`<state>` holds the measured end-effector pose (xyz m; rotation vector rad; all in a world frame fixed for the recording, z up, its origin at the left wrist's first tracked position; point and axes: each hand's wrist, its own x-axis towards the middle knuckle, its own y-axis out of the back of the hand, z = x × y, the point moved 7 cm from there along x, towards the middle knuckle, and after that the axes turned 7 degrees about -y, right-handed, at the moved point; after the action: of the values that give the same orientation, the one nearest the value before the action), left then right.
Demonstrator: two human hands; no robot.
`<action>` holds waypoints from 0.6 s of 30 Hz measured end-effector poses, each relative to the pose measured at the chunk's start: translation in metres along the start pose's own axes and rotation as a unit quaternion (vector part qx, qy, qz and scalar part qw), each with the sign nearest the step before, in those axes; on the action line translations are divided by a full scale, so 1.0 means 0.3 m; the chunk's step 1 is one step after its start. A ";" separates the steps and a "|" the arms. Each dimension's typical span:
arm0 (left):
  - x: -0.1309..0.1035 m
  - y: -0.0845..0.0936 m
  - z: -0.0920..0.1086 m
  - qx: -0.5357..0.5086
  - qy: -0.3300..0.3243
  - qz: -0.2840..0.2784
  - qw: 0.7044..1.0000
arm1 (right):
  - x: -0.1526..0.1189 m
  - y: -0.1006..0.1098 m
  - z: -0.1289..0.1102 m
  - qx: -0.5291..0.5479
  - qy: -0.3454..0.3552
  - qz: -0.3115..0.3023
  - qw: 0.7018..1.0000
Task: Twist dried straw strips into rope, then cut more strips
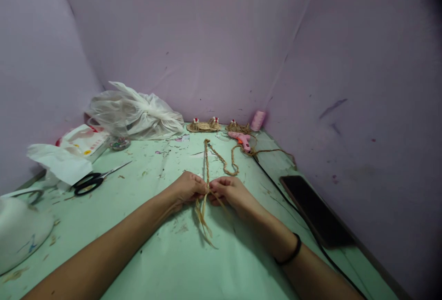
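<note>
A thin tan braid [207, 164] runs straight down the green table to my two hands, which meet at its lower end. My left hand [190, 187] pinches the braid from the left. From the right, my right hand [226, 190] has its fingers closed on the strands at the same spot. Loose flat tan strands [203, 219] hang below the fingers and fan out toward me. More braided cord [226, 164] curves off to the right of the straight part.
Black-handled scissors [98, 180] and a white bag [138, 113] lie left. A pink glue gun [240, 140], pink thread spool [258, 120] and woven pieces [203, 126] stand at the back. A dark phone [316, 210] and black cable [283, 192] are on the right.
</note>
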<state>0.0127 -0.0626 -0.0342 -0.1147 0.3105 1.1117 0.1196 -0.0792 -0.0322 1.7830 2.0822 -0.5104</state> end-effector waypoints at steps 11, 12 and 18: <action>-0.007 -0.002 0.009 0.018 -0.001 0.024 1.000 | -0.032 0.045 -0.023 -0.224 -0.021 -0.052 0.973; -0.005 -0.003 0.008 0.017 0.000 0.019 1.000 | -0.041 0.066 -0.032 -0.243 -0.026 -0.068 0.967; -0.003 0.004 -0.004 0.024 0.010 0.023 0.999 | -0.058 0.299 -0.129 -0.327 0.025 0.062 0.943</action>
<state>0.0109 -0.0630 -0.0350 -0.0776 0.3594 1.1482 0.2097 -0.0626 0.0061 1.5083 1.8441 0.2489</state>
